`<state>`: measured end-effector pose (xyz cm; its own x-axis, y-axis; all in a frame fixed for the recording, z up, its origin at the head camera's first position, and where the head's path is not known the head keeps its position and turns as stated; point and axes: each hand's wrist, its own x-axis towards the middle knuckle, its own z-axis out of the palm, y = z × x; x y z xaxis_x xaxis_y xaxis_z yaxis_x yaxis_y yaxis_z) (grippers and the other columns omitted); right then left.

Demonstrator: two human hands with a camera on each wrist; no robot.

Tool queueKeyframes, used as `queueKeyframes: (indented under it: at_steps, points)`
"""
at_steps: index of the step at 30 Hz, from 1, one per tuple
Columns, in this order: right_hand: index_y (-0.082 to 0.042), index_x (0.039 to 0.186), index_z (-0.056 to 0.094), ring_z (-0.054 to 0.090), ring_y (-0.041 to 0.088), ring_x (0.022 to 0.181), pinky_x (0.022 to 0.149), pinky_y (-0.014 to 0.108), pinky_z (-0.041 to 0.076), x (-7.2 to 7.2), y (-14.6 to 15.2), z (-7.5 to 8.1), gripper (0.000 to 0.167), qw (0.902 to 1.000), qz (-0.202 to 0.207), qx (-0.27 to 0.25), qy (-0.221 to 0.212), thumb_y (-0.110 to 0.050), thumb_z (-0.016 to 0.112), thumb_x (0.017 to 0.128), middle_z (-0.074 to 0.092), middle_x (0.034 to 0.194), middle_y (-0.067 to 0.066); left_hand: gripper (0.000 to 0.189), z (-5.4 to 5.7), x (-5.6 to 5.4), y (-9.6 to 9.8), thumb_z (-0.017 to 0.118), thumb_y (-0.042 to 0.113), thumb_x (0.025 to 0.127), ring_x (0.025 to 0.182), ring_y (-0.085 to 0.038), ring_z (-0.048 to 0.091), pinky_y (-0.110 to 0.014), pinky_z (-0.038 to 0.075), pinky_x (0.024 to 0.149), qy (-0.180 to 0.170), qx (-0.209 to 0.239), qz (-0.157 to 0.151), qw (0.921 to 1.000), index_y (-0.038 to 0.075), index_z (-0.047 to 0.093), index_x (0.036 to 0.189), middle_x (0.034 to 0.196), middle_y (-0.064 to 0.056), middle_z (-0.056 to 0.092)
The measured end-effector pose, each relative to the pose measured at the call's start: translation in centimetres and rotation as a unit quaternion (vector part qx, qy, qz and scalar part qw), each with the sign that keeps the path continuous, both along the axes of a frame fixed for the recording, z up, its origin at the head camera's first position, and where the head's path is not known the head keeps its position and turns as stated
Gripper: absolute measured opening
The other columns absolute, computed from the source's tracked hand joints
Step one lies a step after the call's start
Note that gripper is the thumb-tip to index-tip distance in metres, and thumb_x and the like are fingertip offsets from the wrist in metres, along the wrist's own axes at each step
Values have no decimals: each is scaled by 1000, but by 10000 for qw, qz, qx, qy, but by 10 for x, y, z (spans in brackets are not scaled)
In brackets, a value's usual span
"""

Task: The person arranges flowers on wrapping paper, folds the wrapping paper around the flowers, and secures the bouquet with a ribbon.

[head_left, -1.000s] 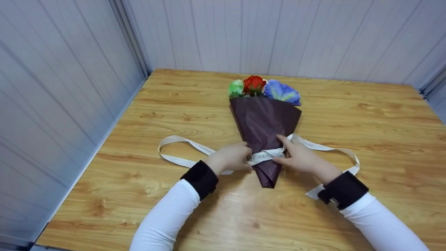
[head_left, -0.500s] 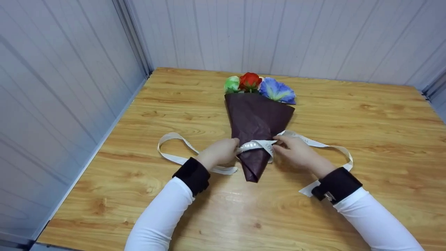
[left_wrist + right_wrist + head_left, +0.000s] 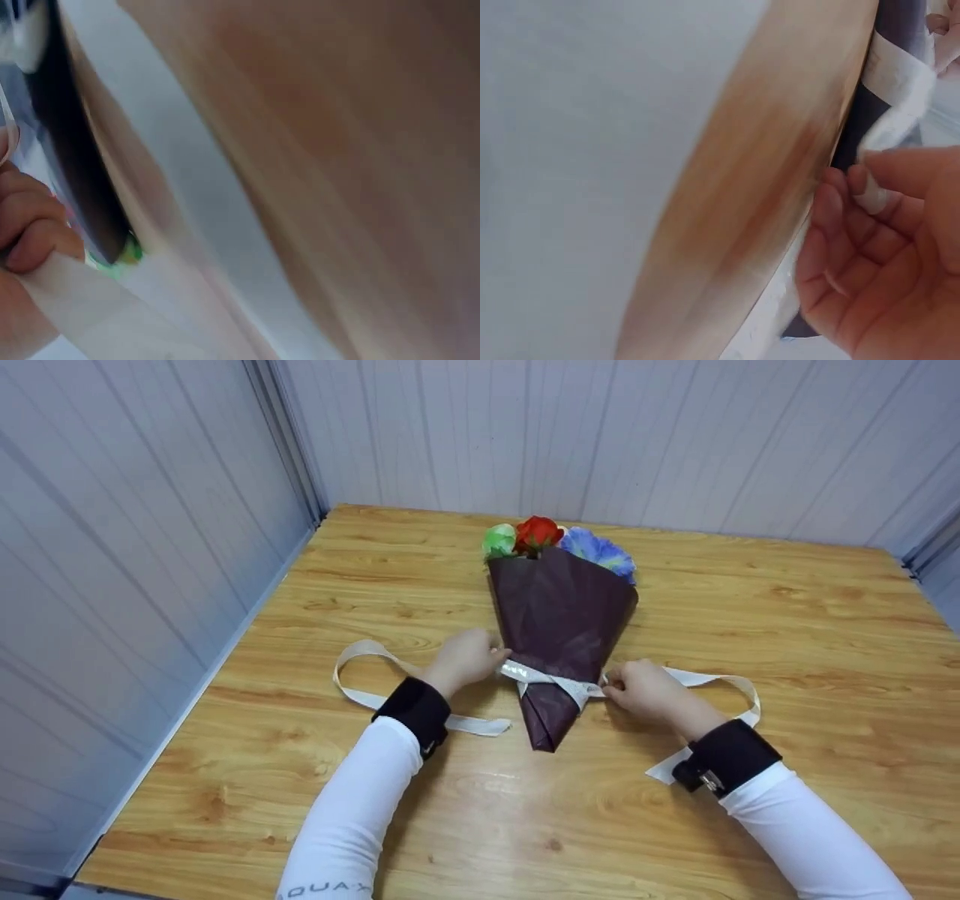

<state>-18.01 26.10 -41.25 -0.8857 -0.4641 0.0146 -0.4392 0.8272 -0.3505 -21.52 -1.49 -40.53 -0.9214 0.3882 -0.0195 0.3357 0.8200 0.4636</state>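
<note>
A bouquet wrapped in dark plum paper (image 3: 559,611) lies on the wooden table. Red (image 3: 538,535), green (image 3: 499,541) and blue (image 3: 597,551) flowers stick out at its far end. Across the narrow lower part runs a white printed ribbon (image 3: 551,678), crossed over itself. My left hand (image 3: 466,658) pinches the ribbon at the bouquet's left edge; its curled fingers (image 3: 34,217) show on the ribbon in the left wrist view. On the other side, my right hand (image 3: 646,690) pinches the ribbon between thumb and fingers, as the right wrist view also shows.
The left ribbon tail (image 3: 367,648) loops on the table (image 3: 480,825), its cut end (image 3: 491,727) near the bouquet's tip. To the right, the other tail (image 3: 739,684) loops round behind my right wrist. Panelled walls (image 3: 480,435) stand behind and at the left.
My hands have moved apart, drawing the crossed ribbon tauter and lower at the right. The left hand has shifted up and away. Earlier, the bouquet slid slightly left; its paper top has since changed shape.
</note>
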Motion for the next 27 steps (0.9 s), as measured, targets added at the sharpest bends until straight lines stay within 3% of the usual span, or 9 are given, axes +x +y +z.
queueKeyframes:
  at_steps: [8, 16, 24, 27]
  points:
    - [-8, 62, 55, 46, 15, 58, 56, 29, 37, 6, 11, -3, 27, 9994, -39, 331, -79, -11, 60, 88, 49, 59, 0, 46, -5, 5, -25, 53, 21, 95, 52, -10, 33, -24, 29, 54, -137, -475, -239, 9985, 17, 31, 54, 52, 7, 29]
    - [-6, 68, 58, 46, 18, 61, 60, 33, 39, 4, 37, -2, 23, 9981, -406, 392, -245, -13, 59, 91, 52, 64, 3, 43, -7, 7, -42, 51, 19, 94, 58, -14, 40, -30, 34, 55, 120, -989, -16, 9950, 17, 33, 54, 55, 4, 35]
    - [-7, 63, 51, 45, 19, 60, 60, 34, 37, 5, 58, -3, 29, 9972, -648, 373, -93, -12, 60, 90, 46, 60, 3, 44, -6, 9, -56, 49, 16, 94, 55, -14, 38, -28, 31, 52, 30, -1010, 53, 9949, 16, 32, 53, 54, 4, 33]
    - [-4, 66, 54, 47, 20, 61, 61, 36, 40, 6, 62, -4, 27, 9966, -732, 339, -151, -12, 60, 90, 50, 62, 5, 44, -7, 10, -59, 48, 16, 94, 53, -12, 36, -26, 30, 52, 5, -970, 8, 9953, 16, 32, 53, 53, 4, 32]
